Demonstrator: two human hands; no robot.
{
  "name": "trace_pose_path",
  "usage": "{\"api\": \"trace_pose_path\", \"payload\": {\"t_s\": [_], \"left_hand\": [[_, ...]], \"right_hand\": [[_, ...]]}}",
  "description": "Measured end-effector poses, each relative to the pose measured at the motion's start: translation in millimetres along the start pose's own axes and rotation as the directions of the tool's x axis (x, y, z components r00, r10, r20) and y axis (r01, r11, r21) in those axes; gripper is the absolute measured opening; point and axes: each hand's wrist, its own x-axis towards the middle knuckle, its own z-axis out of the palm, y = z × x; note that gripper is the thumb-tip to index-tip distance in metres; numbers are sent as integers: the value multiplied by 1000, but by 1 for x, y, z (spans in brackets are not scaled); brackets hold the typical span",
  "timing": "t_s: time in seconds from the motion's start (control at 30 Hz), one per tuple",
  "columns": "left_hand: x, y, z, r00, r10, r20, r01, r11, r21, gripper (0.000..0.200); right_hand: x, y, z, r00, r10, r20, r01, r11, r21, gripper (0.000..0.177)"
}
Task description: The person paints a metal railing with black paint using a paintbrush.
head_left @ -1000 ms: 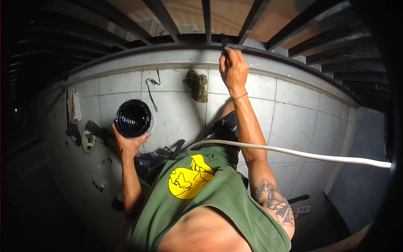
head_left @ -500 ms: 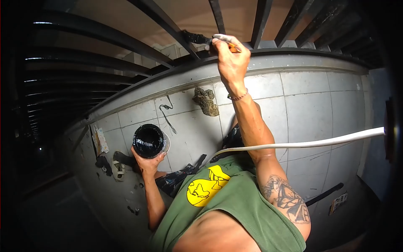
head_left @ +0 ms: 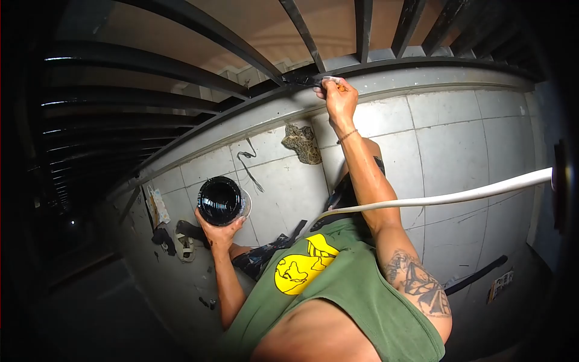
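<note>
My left hand (head_left: 219,233) is closed around the lower side of a can of glossy black paint (head_left: 219,201), held above the tiled floor. At the foot of the railing, my right hand (head_left: 341,104) grips a paintbrush (head_left: 301,80) by its orange handle. The black-coated bristles point left and lie against the bottom rail, near the base of a dark metal bar (head_left: 307,39). My fingers partly hide the handle.
A patterned rag (head_left: 301,145) and a thin dark strip (head_left: 248,166) lie on the tiles (head_left: 446,145). A white cable (head_left: 446,198) crosses over my right arm. Sandals (head_left: 185,241) lie to the left. A low ledge (head_left: 386,84) runs beneath the railing.
My right hand has lowered the paintbrush from partway up a bar to the bottom rail. The view has shifted slightly; my left hand still holds the can.
</note>
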Motion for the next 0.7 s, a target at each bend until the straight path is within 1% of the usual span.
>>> {"api": "trace_pose_path", "payload": {"t_s": [0.03, 0.07, 0.1, 0.13, 0.17, 0.23, 0.3, 0.37, 0.4, 0.43, 0.47, 0.53, 0.57, 0.63, 0.67, 0.7], "left_hand": [[4, 0, 1, 1000, 6, -2, -6, 1000, 0, 109], [4, -2, 1, 1000, 25, 5, -25, 1000, 3, 109], [1, -4, -2, 999, 40, 15, -40, 999, 9, 109], [1, -6, -2, 996, 88, 13, -88, 995, 36, 106], [1, -8, -3, 996, 90, 16, -90, 995, 39, 106], [1, -9, -3, 998, 56, 15, -56, 998, 35, 104], [1, -4, -3, 999, 41, 20, -41, 999, 9, 104], [-1, -7, -2, 1000, 17, 22, -17, 1000, -17, 104], [-2, -14, -4, 999, 43, 19, -43, 999, 15, 106], [-1, -18, -5, 997, 74, 15, -74, 996, 45, 108], [0, -18, -5, 997, 72, 13, -73, 996, 45, 108], [-2, -17, -6, 997, 78, 13, -79, 992, 94, 109], [-3, -17, -7, 997, 76, 14, -77, 992, 95, 109], [-2, -18, -7, 998, 64, -3, -64, 995, 77, 110], [-2, -16, -6, 998, 64, -5, -63, 995, 77, 110], [-3, -13, -5, 999, 40, -5, -40, 999, 36, 110]], "right_hand": [[4, 2, -1, 1000, -3, 1, 3, 1000, 5, 15], [1, -5, -1, 975, -218, 31, 220, 953, -208, 16], [-4, -8, -2, 908, -405, 105, 411, 819, -401, 16], [-3, -8, 3, 890, -436, 133, 453, 809, -376, 17], [-1, -8, 9, 819, -545, 181, 567, 717, -405, 18], [1, -3, 17, 815, -517, 264, 580, 719, -383, 17], [-7, -1, 20, 782, -512, 356, 624, 640, -449, 17], [-19, -2, 17, 761, -519, 389, 648, 599, -469, 16], [-27, -4, 13, 765, -513, 390, 644, 602, -472, 16], [-32, -9, 9, 788, -512, 341, 615, 639, -462, 16], [-34, -14, 7, 809, -510, 292, 587, 674, -448, 16], [-30, -20, 8, 819, -508, 266, 571, 675, -468, 16], [-27, -20, 9, 828, -509, 236, 554, 674, -488, 16], [-13, -16, 15, 817, -529, 229, 570, 684, -455, 17], [-8, -14, 18, 844, -477, 247, 534, 701, -472, 18], [-6, -12, 20, 867, -423, 263, 497, 716, -489, 18]]}}
